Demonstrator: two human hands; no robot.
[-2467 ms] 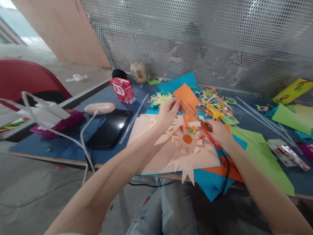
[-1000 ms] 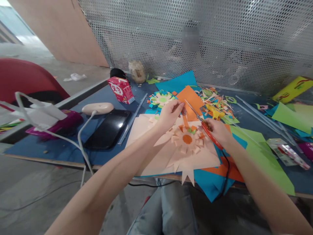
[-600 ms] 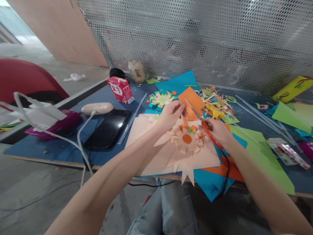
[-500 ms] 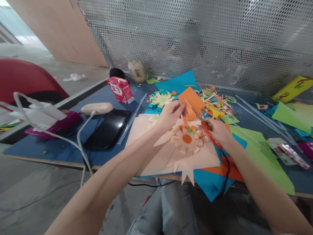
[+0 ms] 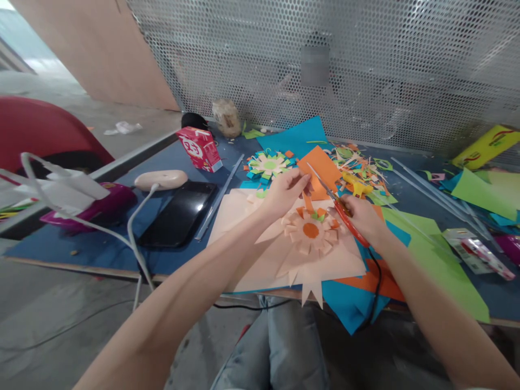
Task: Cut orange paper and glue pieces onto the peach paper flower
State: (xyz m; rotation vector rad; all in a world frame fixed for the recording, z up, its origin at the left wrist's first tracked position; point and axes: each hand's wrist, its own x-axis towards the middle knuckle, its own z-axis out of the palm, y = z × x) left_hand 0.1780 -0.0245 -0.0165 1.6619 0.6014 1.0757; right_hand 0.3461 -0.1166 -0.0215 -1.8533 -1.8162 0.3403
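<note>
My left hand is closed in a pinch on the left edge of an orange paper sheet. Red-handled scissors are gripped in my right hand, their blades pointing up and left across the orange paper near my left fingertips. I cannot tell whether the blades are apart. Just below lies a peach paper flower with an orange centre and forked tails, on peach sheets. A narrow orange strip shows between my left fingers and the flower.
Behind are a green-and-blue paper flower, paper scraps and a yellow glue gun. A phone, red box and white cable stand left. A black cord hangs near the scissors' handles; green paper lies right.
My left hand and the orange paper have shifted very slightly to the right. The scissors and my right hand stay almost where they were.
</note>
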